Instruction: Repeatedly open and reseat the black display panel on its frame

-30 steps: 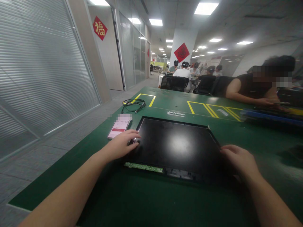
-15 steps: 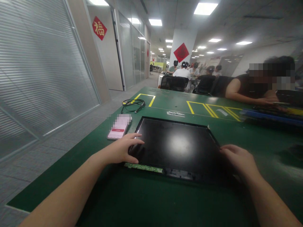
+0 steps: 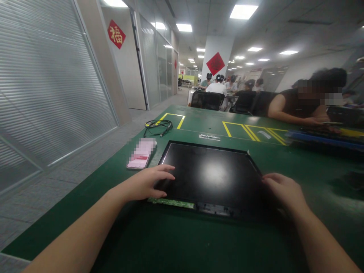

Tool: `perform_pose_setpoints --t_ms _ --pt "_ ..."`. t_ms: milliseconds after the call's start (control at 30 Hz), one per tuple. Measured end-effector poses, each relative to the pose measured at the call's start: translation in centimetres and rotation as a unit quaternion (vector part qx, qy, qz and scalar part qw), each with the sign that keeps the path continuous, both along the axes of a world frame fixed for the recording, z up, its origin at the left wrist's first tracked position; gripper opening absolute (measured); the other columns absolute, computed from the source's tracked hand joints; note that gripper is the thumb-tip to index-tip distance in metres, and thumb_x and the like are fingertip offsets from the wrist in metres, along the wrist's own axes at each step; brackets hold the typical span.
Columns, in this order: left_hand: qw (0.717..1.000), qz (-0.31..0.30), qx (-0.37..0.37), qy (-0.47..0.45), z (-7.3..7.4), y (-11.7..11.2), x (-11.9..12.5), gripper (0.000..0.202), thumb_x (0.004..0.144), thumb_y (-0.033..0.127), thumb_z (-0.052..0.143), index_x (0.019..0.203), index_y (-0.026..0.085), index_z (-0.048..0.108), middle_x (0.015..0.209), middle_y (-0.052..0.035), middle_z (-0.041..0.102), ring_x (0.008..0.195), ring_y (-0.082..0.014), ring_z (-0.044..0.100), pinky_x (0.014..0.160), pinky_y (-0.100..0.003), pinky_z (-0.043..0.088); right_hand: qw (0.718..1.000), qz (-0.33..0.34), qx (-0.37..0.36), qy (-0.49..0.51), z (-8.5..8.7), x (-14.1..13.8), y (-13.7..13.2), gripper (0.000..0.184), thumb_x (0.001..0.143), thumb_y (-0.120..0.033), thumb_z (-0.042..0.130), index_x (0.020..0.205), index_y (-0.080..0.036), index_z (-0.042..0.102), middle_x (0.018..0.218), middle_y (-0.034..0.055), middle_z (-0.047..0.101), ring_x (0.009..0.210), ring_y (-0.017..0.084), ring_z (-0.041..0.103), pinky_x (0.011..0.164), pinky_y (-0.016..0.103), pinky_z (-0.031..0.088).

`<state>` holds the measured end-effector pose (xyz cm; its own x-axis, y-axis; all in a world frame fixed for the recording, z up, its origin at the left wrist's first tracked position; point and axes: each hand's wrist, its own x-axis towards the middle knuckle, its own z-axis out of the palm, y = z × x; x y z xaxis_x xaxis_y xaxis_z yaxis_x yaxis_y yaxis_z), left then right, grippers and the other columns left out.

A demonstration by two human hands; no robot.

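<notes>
A black flat display panel (image 3: 212, 174) lies on the green table mat (image 3: 176, 235), with a thin green circuit strip (image 3: 170, 203) along its near edge. My left hand (image 3: 148, 183) rests on the panel's near left corner, fingers spread over the glass. My right hand (image 3: 283, 189) curls round the panel's right edge, fingers bent over the rim. A phone with a pink screen (image 3: 139, 156) lies just left of the panel, beyond my left hand.
A coiled black cable (image 3: 157, 126) lies at the far left by yellow floor-style markings (image 3: 244, 131). A seated person (image 3: 301, 106) leans on the table at the right by a blue tray (image 3: 324, 138). Black chairs (image 3: 209, 100) and more people sit beyond.
My left hand has slid from the panel's left edge onto its corner, fingers now spread across the glass. The right hand has stayed on the right edge.
</notes>
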<state>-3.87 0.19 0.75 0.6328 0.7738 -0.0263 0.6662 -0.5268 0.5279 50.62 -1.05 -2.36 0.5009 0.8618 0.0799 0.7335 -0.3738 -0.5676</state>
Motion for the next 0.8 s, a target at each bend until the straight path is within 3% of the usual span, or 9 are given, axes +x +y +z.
perform_pose_setpoints --t_ms 133,333,567,700,800 --pt "1.0 -0.006 0.002 -0.004 0.0 0.0 0.1 0.051 0.093 0.023 0.089 0.144 0.03 0.086 0.182 -0.0133 0.063 0.164 -0.0375 0.065 0.131 -0.05 0.056 1.0 -0.004 -0.015 0.011 -0.3 0.2 0.0 0.024 0.082 -0.045 0.07 0.084 -0.03 0.088 0.094 0.0112 0.087 0.096 0.036 0.08 0.086 0.044 0.059" --pt "1.0 -0.014 0.003 -0.007 0.1 -0.2 0.1 0.045 0.094 0.021 0.085 0.138 0.03 0.087 0.181 -0.0132 0.066 0.163 -0.0367 0.066 0.132 -0.05 0.056 1.0 0.02 0.023 -0.005 -1.2 0.9 0.1 0.023 0.08 -0.046 0.071 0.083 -0.03 0.087 0.091 0.0096 0.087 0.093 0.035 0.079 0.083 0.044 0.06" --pt "1.0 -0.022 -0.003 -0.016 -0.2 -0.1 0.0 0.043 0.095 0.022 0.082 0.137 0.029 0.087 0.181 -0.014 0.065 0.163 -0.0362 0.066 0.133 -0.051 0.054 1.0 0.019 0.007 0.006 -1.0 0.7 0.1 0.025 0.081 -0.047 0.071 0.085 -0.03 0.089 0.093 0.0101 0.088 0.092 0.035 0.08 0.083 0.045 0.061" --pt "1.0 0.014 -0.003 0.002 -0.6 0.1 -0.1 0.053 0.09 0.029 0.087 0.143 0.03 0.086 0.183 -0.0143 0.062 0.165 -0.0396 0.064 0.134 -0.055 0.054 1.0 0.01 0.004 0.003 -1.0 0.5 0.1 0.025 0.08 -0.046 0.07 0.083 -0.031 0.09 0.095 0.0099 0.089 0.094 0.035 0.08 0.082 0.044 0.06" --pt "0.997 0.066 0.0 0.031 -0.8 0.2 -0.1 0.065 0.088 0.044 0.092 0.151 0.032 0.083 0.189 -0.0159 0.054 0.169 -0.0458 0.058 0.134 -0.062 0.053 1.0 0.011 0.016 0.008 -1.1 0.3 0.0 0.026 0.079 -0.047 0.069 0.082 -0.031 0.09 0.095 0.0088 0.089 0.095 0.035 0.081 0.082 0.043 0.06"
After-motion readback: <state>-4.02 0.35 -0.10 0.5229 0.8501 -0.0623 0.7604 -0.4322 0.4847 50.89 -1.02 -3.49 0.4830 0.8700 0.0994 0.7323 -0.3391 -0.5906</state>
